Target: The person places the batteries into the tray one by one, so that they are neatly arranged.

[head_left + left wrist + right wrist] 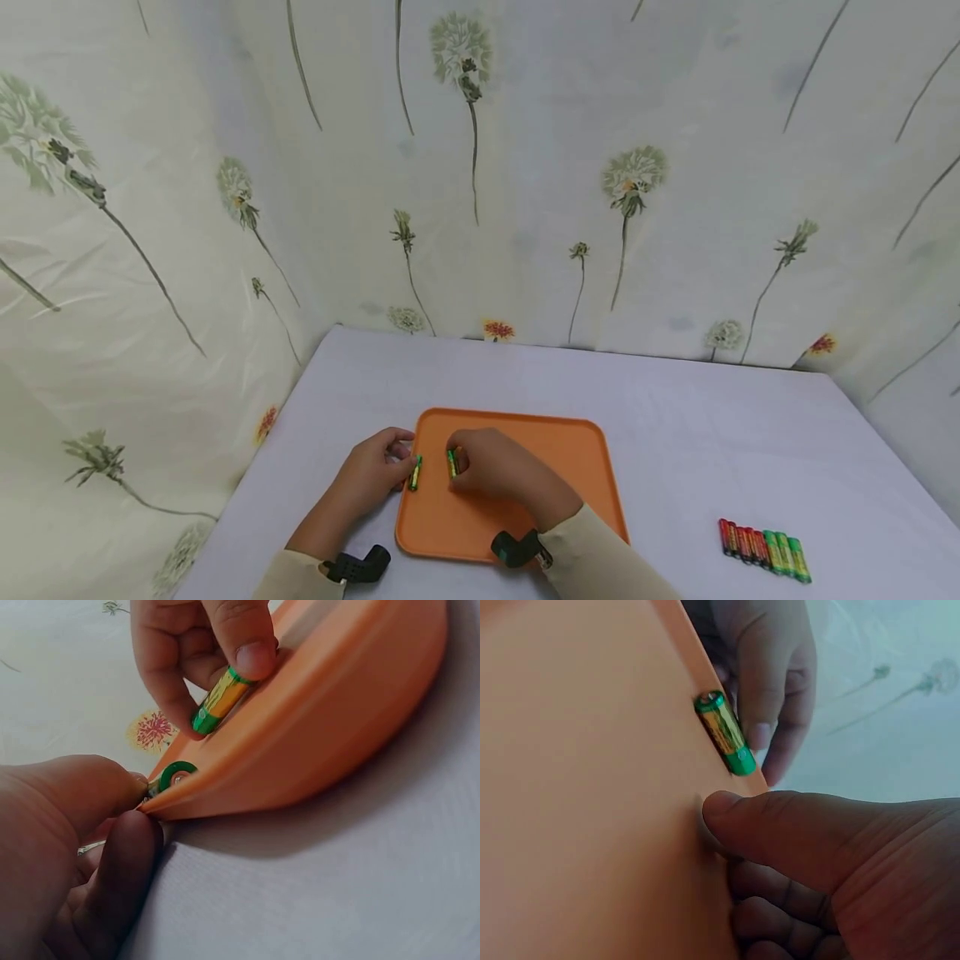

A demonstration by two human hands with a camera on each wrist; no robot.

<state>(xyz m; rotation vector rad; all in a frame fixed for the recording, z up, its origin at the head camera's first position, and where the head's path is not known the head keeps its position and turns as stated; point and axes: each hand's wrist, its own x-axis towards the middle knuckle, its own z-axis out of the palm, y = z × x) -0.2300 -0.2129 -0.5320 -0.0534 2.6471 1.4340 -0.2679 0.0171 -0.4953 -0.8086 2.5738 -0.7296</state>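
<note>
An orange tray [558,454] lies on the table. At its left rim, my left hand [370,468] pinches the edge, thumb on top and a finger outside below. A green-and-gold battery [415,473] lies just inside that rim, with the left thumb right beside it, as the right wrist view shows [726,733]. Over the left part of the tray, my right hand [495,468] pinches a second green-and-gold battery [220,701] by its ends between thumb and finger. In the right wrist view this battery is mostly hidden by the thumb.
To the right of the tray, several red batteries [742,542] and several green ones [787,556] lie side by side in a row. The table wears a white cloth [675,442]. A flower-printed curtain [525,167] hangs behind and at the left.
</note>
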